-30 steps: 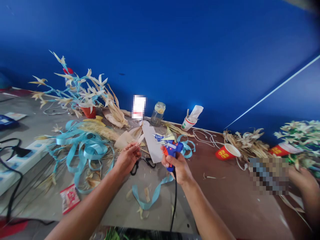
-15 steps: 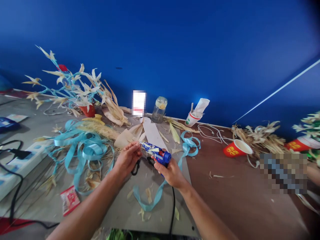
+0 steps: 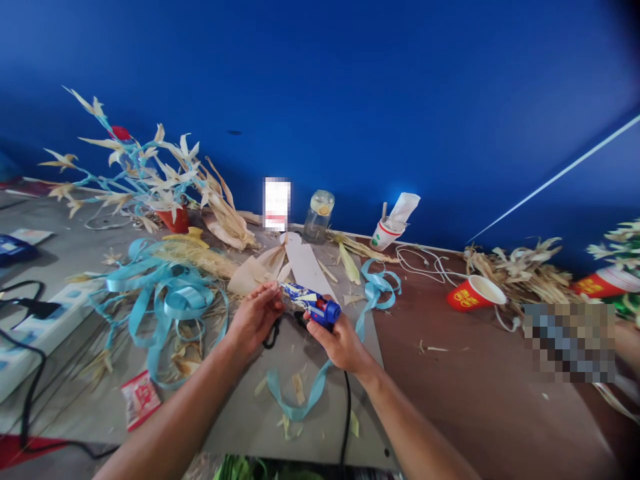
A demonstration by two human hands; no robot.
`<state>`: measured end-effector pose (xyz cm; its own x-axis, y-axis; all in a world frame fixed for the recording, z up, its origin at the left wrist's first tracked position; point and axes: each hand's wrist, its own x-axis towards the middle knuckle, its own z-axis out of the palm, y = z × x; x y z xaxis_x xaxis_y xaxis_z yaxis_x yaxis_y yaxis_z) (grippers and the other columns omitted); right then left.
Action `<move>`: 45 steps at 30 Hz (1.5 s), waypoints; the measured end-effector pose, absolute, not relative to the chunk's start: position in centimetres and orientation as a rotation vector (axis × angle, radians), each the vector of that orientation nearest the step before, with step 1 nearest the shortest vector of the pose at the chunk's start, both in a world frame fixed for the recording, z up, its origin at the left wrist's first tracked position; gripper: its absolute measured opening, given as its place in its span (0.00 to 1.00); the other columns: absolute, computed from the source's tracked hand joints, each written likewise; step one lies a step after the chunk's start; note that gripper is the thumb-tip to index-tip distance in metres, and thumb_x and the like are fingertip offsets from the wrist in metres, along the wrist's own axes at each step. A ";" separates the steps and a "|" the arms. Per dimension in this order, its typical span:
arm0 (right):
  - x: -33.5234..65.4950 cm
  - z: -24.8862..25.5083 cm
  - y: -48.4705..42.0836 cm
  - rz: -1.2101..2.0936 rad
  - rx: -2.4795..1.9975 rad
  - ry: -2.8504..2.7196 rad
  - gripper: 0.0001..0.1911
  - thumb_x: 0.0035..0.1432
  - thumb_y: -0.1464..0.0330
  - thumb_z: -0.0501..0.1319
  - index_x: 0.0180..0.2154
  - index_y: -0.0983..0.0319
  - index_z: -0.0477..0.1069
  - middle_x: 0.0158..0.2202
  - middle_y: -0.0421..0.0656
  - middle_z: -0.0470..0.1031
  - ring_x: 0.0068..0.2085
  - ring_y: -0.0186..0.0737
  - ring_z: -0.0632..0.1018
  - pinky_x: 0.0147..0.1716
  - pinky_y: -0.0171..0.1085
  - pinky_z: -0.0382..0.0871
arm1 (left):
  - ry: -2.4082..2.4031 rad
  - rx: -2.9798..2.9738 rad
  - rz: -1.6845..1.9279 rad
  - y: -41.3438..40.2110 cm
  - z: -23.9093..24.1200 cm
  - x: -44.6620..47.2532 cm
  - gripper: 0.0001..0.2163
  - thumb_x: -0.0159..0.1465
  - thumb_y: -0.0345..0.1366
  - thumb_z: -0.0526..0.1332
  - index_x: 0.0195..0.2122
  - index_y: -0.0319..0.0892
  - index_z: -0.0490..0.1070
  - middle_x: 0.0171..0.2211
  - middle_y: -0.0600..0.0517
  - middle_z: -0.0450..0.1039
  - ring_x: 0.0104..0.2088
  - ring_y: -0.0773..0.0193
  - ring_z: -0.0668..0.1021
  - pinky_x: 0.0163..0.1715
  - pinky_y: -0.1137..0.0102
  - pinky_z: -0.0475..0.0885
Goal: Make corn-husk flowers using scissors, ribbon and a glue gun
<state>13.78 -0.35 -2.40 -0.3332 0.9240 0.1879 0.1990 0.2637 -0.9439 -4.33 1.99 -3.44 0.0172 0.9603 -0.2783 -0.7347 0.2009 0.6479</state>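
My right hand (image 3: 343, 340) grips a blue hot glue gun (image 3: 307, 297), its black cord hanging down toward the near edge. The tool's tip points left, right by the fingertips of my left hand (image 3: 260, 310). Those fingers are pinched together on what looks like a pale piece of corn husk (image 3: 285, 273), mostly hidden by the fingers. Just behind lies a wide dried husk (image 3: 255, 270), along with a white strip of card (image 3: 306, 263). Light blue ribbon (image 3: 295, 408) curls on the grey surface below my hands.
A husk-flower branch in a red cup (image 3: 173, 219) stands back left, near tangled blue ribbon (image 3: 187, 300). A power strip (image 3: 45, 333) lies left. A glass jar (image 3: 319, 217), a white cup (image 3: 386, 235) and a red paper cup (image 3: 475, 293) stand behind and right. Another person's hand (image 3: 627, 347) shows far right.
Almost nothing differs. The view has shifted slightly, and both hands and the glue gun keep nearly the same position.
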 end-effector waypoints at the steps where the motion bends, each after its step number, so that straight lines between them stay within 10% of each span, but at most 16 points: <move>1: 13.8 -2.3 -0.3 1.116 -1.029 -1.741 0.09 0.56 0.65 0.57 0.39 0.59 0.66 0.36 0.42 0.71 0.37 0.39 0.74 0.39 0.37 0.69 | 0.766 0.365 1.359 2.0 -3.5 -4.3 0.07 0.50 0.29 0.67 0.28 0.36 0.69 0.21 0.57 0.66 0.19 0.76 0.67 0.24 0.77 0.67; 45: 14.7 -2.0 -0.4 1.021 -1.070 -1.873 0.09 0.57 0.63 0.56 0.37 0.61 0.65 0.33 0.41 0.69 0.34 0.36 0.70 0.37 0.35 0.66 | 0.851 0.363 1.356 1.8 -2.7 -4.1 0.07 0.48 0.28 0.67 0.27 0.36 0.70 0.20 0.57 0.67 0.18 0.76 0.67 0.24 0.77 0.67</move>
